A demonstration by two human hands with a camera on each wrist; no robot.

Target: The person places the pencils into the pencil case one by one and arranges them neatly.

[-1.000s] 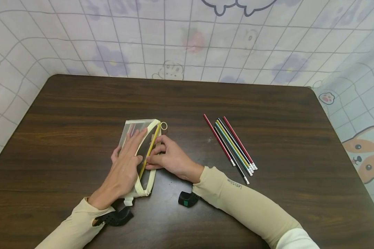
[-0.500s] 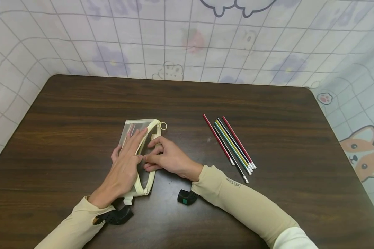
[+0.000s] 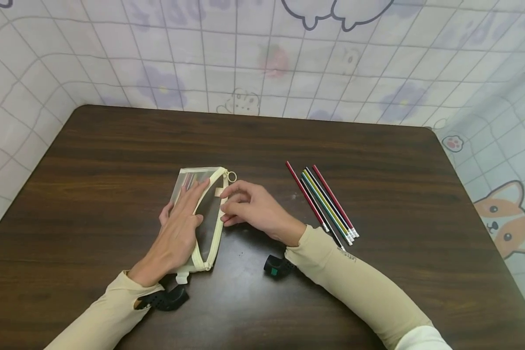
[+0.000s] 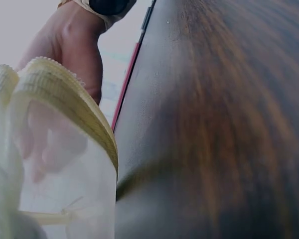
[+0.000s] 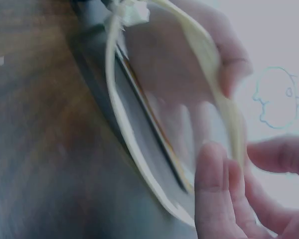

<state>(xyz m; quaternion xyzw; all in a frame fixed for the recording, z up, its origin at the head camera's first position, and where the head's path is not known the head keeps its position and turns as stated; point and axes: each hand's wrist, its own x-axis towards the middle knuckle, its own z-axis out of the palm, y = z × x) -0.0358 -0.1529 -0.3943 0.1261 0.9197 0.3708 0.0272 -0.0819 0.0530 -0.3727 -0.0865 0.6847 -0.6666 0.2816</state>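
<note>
A see-through pencil case (image 3: 217, 236) with pale yellow zipper edging lies on the table, its mouth gaping to the right. Across its upper wall my left hand (image 3: 175, 236) holds it, long fingers laid over the wall and thumb at the edging. My right hand (image 3: 255, 209), empty, has loosely bent fingers at the right edge of the mouth; in the right wrist view its fingertips (image 5: 212, 172) stand before the edging. Inside the case, a pencil (image 5: 152, 114) shows as a slanting orange-brown line. Coloured pencil ends (image 3: 188, 181) show faintly through the far wall.
Several pencils (image 3: 328, 204) in red, black, teal, yellow and dark blue, with white eraser ends, lie side by side right of the case. They rest on a dark wooden table (image 3: 113, 146). A patterned curtain (image 3: 275, 58) hangs behind. Black wrist devices sit below both wrists.
The yellow pencil that my right hand held at the mouth has gone down into the case and left the fingers. My right hand has drawn back rightward; the left hand stays on the case.
</note>
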